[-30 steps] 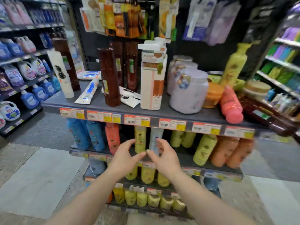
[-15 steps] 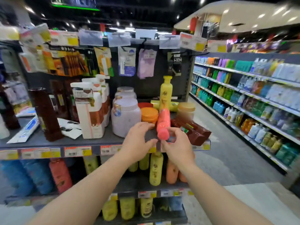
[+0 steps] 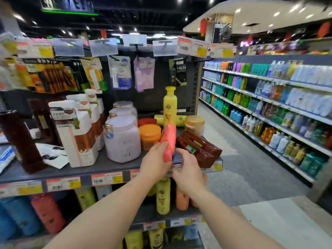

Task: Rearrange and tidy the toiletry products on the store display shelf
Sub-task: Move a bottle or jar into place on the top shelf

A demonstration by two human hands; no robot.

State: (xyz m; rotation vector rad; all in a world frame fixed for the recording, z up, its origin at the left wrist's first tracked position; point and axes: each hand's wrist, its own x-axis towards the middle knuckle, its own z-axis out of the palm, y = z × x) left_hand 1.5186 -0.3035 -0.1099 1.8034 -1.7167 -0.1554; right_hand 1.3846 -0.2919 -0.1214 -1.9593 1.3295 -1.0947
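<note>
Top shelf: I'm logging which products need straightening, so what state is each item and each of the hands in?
Pink bottle: tipped over, cap toward the shelf edge.
Left hand: gripping the pink bottle's cap end.
Right hand: open, beside the bottle.
Tall yellow bottle: upright.
Second yellow bottle: lying flat.
Brown bottles: lying flat at the shelf corner.
Orange jar: upright, lidded.

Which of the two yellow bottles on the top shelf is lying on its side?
The yellow bottle at the back, lying flat behind the upright yellow bottle and beside the gold-lidded jar. The other stands upright, cap on top.
</note>
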